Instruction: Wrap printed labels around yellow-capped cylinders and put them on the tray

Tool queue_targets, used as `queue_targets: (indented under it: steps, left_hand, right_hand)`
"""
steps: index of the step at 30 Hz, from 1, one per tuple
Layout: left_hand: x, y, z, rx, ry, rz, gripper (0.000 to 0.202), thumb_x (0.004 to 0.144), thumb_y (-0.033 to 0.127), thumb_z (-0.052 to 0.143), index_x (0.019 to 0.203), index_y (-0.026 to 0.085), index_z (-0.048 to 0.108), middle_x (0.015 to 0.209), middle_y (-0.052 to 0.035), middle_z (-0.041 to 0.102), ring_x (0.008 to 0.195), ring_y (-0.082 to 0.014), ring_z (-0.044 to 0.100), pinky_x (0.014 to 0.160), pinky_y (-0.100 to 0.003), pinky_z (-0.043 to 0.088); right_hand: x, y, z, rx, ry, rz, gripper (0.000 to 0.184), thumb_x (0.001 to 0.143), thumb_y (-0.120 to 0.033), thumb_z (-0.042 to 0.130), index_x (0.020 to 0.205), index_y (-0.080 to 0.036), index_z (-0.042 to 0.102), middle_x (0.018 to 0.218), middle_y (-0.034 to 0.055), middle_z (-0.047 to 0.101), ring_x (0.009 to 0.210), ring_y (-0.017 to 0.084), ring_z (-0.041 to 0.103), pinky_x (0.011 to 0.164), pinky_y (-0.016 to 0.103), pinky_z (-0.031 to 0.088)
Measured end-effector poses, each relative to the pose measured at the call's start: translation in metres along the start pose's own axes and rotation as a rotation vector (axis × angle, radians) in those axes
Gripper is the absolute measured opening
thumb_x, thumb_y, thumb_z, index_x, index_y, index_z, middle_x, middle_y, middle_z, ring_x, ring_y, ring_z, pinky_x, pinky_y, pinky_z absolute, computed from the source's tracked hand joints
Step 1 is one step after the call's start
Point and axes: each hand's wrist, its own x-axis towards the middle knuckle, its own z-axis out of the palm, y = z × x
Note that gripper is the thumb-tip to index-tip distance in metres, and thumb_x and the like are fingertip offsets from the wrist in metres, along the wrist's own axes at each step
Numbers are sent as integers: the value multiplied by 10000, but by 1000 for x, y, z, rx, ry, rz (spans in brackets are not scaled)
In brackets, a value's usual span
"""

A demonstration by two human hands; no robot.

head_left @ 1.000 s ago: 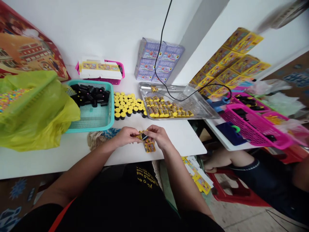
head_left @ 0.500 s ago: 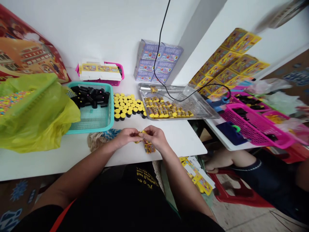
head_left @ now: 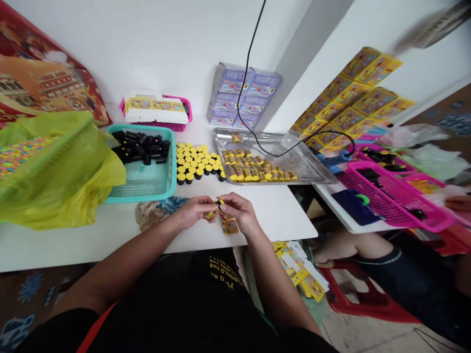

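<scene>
My left hand (head_left: 193, 213) and my right hand (head_left: 237, 212) meet above the white table (head_left: 110, 240), pinching a small yellow printed wrapper (head_left: 211, 214) around a black-and-yellow capped tube (head_left: 220, 204). Fingers hide most of the tube. Under my right hand lies a yellow printed packet (head_left: 230, 226), touching the heel of that hand. On the steel tray (head_left: 312, 166) beyond my hands stand rows of wrapped yellow tubes (head_left: 253, 169). Yellow caps (head_left: 196, 162) stand in a block on the table, and black tubes (head_left: 142, 149) lie in a teal basket (head_left: 171, 171).
A yellow-green plastic bag (head_left: 62, 181) holds colourful candy at left. A black cable (head_left: 253, 132) crosses the tray. Purple boxes (head_left: 245, 93) are stacked against the wall. A pink basket (head_left: 390, 193) stands on a lower table at right, beside a seated person's leg (head_left: 349, 247).
My hands have brought the tube and wrapper closer together, and the black tube shows between my fingers again. The view has shifted slightly.
</scene>
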Motion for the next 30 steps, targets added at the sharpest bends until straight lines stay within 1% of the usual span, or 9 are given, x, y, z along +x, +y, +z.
queue_targets:
  steps: [4, 7, 10, 14, 16, 20, 23, 26, 30]
  left_hand:
    - [1, 0, 0, -154, 3, 5, 344, 660, 368, 824, 813, 117, 644, 734, -49, 647, 616, -145, 605, 603, -298, 469]
    - [1, 0, 1, -214, 31, 7, 350, 626, 330, 850, 826, 115, 658, 753, -43, 639, 640, -137, 597, 601, -279, 460]
    - [1, -1, 1, -223, 66, 1, 344, 611, 304, 860, 816, 121, 653, 766, -41, 643, 649, -138, 602, 586, -264, 448]
    - [1, -3, 0, -198, 46, -11, 347, 630, 361, 848, 767, 128, 631, 709, -33, 636, 573, -130, 580, 536, -257, 423]
    - [3, -4, -2, -221, 55, -31, 381, 642, 423, 835, 798, 136, 639, 726, -38, 653, 589, -141, 597, 559, -269, 446]
    - [7, -5, -6, -252, 37, -174, 480, 735, 577, 713, 832, 109, 671, 711, -84, 678, 633, -168, 633, 629, -291, 477]
    - [8, -5, -6, -301, 89, -130, 369, 741, 469, 751, 772, 111, 668, 677, -61, 667, 616, -148, 618, 626, -272, 470]
    - [7, -2, -4, -345, 172, -32, 216, 685, 268, 811, 721, 118, 659, 698, -40, 668, 630, -131, 615, 606, -240, 454]
    - [6, 4, -5, -362, 182, -42, 130, 711, 191, 771, 760, 111, 681, 790, -68, 698, 700, -146, 645, 671, -257, 485]
  right_hand:
    - [-2, 4, 5, -333, -13, -269, 309, 852, -419, 656, 1095, -237, 715, 891, 42, 650, 825, 184, 610, 755, 337, 492]
    - [-6, 8, 12, -462, -5, -349, 332, 906, -405, 595, 1179, -237, 680, 911, 52, 661, 843, 188, 612, 776, 341, 493]
    - [-10, 8, 16, -497, 25, -354, 370, 876, -419, 641, 1190, -226, 663, 900, 45, 652, 802, 176, 609, 724, 315, 499]
    - [-11, 5, 19, -499, 61, -357, 237, 808, -413, 718, 932, -211, 705, 744, 0, 590, 646, 135, 548, 584, 264, 463]
    - [-11, 7, 20, -515, 128, -404, 202, 798, -391, 726, 875, -208, 687, 709, -12, 563, 613, 129, 527, 552, 260, 452]
    - [-10, 15, 24, -647, 374, -602, 232, 816, -301, 704, 1024, -216, 647, 836, 30, 597, 702, 164, 569, 620, 311, 511]
    - [-11, 21, 28, -788, 320, -746, 298, 836, -235, 672, 1129, -230, 617, 940, 73, 615, 824, 200, 596, 702, 350, 544]
    - [-12, 23, 31, -746, 237, -713, 388, 846, -250, 673, 1224, -232, 585, 1019, 92, 617, 905, 213, 608, 767, 368, 557]
    - [-12, 29, 32, -625, 288, -575, 328, 896, -290, 625, 1221, -244, 614, 971, 65, 627, 859, 186, 624, 751, 340, 564]
